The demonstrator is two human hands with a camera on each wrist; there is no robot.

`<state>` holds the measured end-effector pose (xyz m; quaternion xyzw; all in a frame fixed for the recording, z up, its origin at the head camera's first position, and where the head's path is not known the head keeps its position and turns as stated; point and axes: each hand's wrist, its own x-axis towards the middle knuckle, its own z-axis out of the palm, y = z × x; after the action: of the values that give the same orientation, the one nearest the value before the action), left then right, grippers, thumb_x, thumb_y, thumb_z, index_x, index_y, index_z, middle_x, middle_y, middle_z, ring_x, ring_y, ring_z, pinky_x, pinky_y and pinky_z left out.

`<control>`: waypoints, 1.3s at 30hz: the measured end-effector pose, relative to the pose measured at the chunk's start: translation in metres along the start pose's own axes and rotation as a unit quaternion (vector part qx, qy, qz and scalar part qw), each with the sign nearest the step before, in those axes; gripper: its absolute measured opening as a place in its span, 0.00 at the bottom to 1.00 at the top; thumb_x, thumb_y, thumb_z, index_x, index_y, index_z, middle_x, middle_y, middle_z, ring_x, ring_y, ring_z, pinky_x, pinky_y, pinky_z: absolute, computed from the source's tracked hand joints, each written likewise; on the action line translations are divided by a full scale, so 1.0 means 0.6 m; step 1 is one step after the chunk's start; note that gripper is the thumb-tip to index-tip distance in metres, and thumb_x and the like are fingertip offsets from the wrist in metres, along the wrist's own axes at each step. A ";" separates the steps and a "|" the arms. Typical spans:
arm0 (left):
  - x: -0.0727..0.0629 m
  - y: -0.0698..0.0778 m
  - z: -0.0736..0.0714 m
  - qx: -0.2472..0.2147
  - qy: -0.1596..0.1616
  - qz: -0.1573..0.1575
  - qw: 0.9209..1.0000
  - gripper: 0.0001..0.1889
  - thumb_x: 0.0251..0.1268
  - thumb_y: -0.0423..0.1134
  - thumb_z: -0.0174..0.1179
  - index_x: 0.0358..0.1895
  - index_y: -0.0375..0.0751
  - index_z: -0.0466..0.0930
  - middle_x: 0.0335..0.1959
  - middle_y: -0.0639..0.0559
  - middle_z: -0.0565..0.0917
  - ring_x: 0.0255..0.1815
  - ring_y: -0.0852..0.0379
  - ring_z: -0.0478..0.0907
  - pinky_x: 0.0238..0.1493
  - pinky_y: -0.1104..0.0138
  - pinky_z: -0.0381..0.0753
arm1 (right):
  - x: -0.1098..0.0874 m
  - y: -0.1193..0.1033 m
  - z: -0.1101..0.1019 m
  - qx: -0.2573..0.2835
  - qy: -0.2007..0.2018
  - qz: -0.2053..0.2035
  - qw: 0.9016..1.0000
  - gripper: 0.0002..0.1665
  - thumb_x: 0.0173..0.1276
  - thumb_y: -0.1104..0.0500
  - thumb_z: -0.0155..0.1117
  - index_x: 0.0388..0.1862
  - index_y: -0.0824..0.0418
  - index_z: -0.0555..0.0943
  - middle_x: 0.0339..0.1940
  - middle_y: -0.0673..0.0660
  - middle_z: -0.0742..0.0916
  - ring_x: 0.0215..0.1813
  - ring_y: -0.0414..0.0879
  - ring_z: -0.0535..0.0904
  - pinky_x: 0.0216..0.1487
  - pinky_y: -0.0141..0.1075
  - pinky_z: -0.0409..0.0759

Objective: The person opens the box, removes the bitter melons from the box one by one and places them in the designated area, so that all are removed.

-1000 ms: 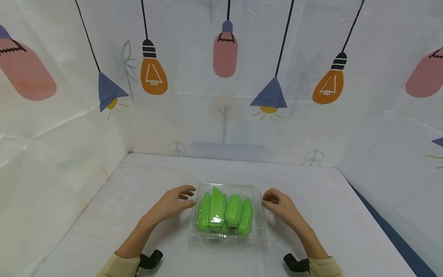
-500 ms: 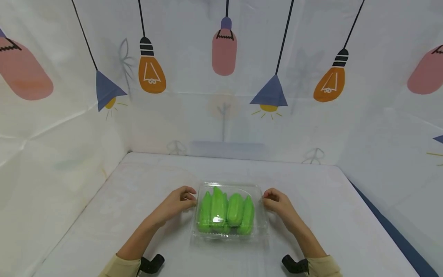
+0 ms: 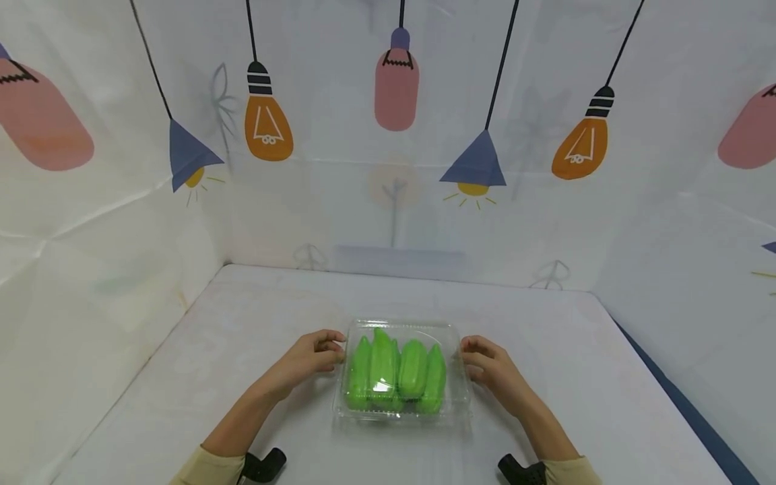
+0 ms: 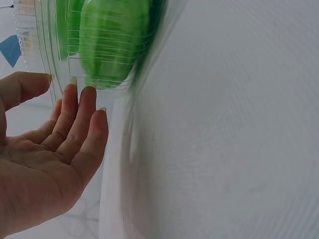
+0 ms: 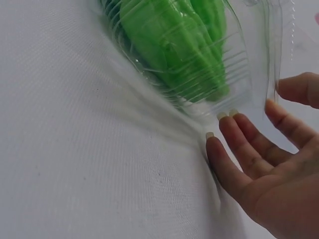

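A clear plastic clamshell box (image 3: 456, 404) stands on the white table, its lid down. Inside lie several bright green, long, pointed pieces (image 3: 382, 370) that look like toy vegetables; their kind is unclear. My left hand (image 3: 306, 360) is at the box's left edge. In the left wrist view its thumb is on one side of the rim (image 4: 47, 59), the fingertips (image 4: 88, 92) on the other. At the opposite edge is my right hand (image 3: 494, 370). The right wrist view shows that thumb and forefinger pinching the rim (image 5: 271, 59), the other fingers extended beneath.
The white tabletop (image 3: 291, 296) surrounds the box. Behind it hangs a white curtain (image 3: 339, 202) printed with lamps and bulbs, which also covers both sides. A dark blue strip (image 3: 673, 391) runs along the table's right edge. Both wrists wear black camera mounts (image 3: 265, 465).
My left hand has come slightly inward to the box's edge. The right hand's fingers have shifted a little at its edge. The box stays almost in place.
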<state>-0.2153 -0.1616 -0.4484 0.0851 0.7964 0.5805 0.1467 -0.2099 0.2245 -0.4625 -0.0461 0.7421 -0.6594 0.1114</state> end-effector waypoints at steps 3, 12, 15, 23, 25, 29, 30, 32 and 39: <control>-0.003 0.000 -0.004 -0.001 -0.003 0.002 1.000 0.21 0.68 0.38 0.57 0.62 0.34 0.72 0.49 0.42 0.79 0.48 0.54 0.80 0.53 0.59 0.84 | -0.001 0.001 -0.001 0.005 -0.014 -0.002 1.000 0.21 0.72 0.57 0.60 0.58 0.69 0.72 0.53 0.59 0.78 0.53 0.45 0.76 0.54 0.41 0.81; -0.009 -0.002 -0.009 -0.012 -0.008 0.007 1.000 0.25 0.71 0.42 0.59 0.67 0.35 0.70 0.53 0.40 0.76 0.51 0.53 0.80 0.54 0.59 0.84 | -0.004 -0.007 -0.008 -0.004 -0.057 0.024 0.998 0.32 0.73 0.53 0.59 0.71 0.66 0.68 0.72 0.65 0.71 0.67 0.50 0.71 0.63 0.43 0.77; -0.010 -0.001 -0.009 -0.017 -0.017 0.008 1.000 0.28 0.72 0.43 0.59 0.70 0.35 0.68 0.55 0.39 0.75 0.53 0.52 0.79 0.56 0.58 0.84 | -0.007 -0.012 -0.016 -0.022 -0.086 0.033 0.996 0.35 0.75 0.53 0.57 0.76 0.63 0.63 0.73 0.66 0.68 0.66 0.49 0.70 0.61 0.42 0.77; -0.017 -0.001 -0.014 -0.005 -0.081 -0.003 0.997 0.37 0.64 0.37 0.58 0.77 0.46 0.58 0.50 0.43 0.75 0.49 0.53 0.73 0.50 0.61 0.77 | -0.021 -0.020 -0.037 -0.034 -0.189 0.053 0.980 0.45 0.72 0.58 0.60 0.82 0.51 0.51 0.51 0.58 0.76 0.46 0.44 0.78 0.48 0.45 0.83; -0.018 0.000 -0.017 -0.001 -0.103 0.003 0.995 0.40 0.61 0.36 0.58 0.78 0.46 0.55 0.49 0.42 0.76 0.48 0.52 0.73 0.50 0.61 0.76 | -0.024 -0.021 -0.040 -0.026 -0.213 0.060 0.975 0.48 0.71 0.60 0.61 0.83 0.48 0.47 0.48 0.57 0.76 0.42 0.44 0.78 0.46 0.47 0.84; -0.022 0.002 -0.024 0.012 -0.145 0.012 0.989 0.46 0.60 0.41 0.61 0.80 0.47 0.47 0.52 0.42 0.74 0.55 0.51 0.73 0.59 0.53 0.72 | -0.031 -0.022 -0.043 -0.028 -0.256 0.068 0.964 0.57 0.68 0.61 0.64 0.83 0.42 0.39 0.56 0.60 0.77 0.47 0.46 0.79 0.47 0.48 0.84; -0.024 0.002 -0.025 0.016 -0.155 0.012 0.988 0.48 0.59 0.41 0.63 0.81 0.47 0.45 0.52 0.42 0.74 0.57 0.51 0.72 0.61 0.52 0.71 | -0.032 -0.022 -0.043 -0.030 -0.266 0.071 0.961 0.60 0.67 0.61 0.66 0.82 0.39 0.36 0.57 0.63 0.77 0.48 0.48 0.79 0.47 0.48 0.84; -0.027 0.002 -0.026 0.022 -0.178 0.009 0.984 0.54 0.56 0.43 0.65 0.82 0.50 0.39 0.53 0.42 0.73 0.59 0.50 0.71 0.63 0.51 0.70 | -0.034 -0.023 -0.041 -0.032 -0.284 0.076 0.955 0.65 0.65 0.60 0.69 0.81 0.36 0.33 0.61 0.67 0.76 0.50 0.49 0.79 0.48 0.47 0.84; -0.032 0.005 -0.022 0.019 -0.225 -0.017 0.974 0.67 0.48 0.36 0.73 0.80 0.59 0.24 0.56 0.39 0.68 0.54 0.47 0.72 0.55 0.60 0.77 | -0.040 -0.026 -0.037 -0.035 -0.315 0.073 0.946 0.73 0.62 0.63 0.71 0.79 0.34 0.23 0.58 0.69 0.76 0.44 0.48 0.78 0.46 0.42 0.83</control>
<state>-0.2019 -0.1785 -0.4393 0.2027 0.7551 0.5289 0.3302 -0.1930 0.2490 -0.4424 -0.2006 0.6931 -0.5752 0.3854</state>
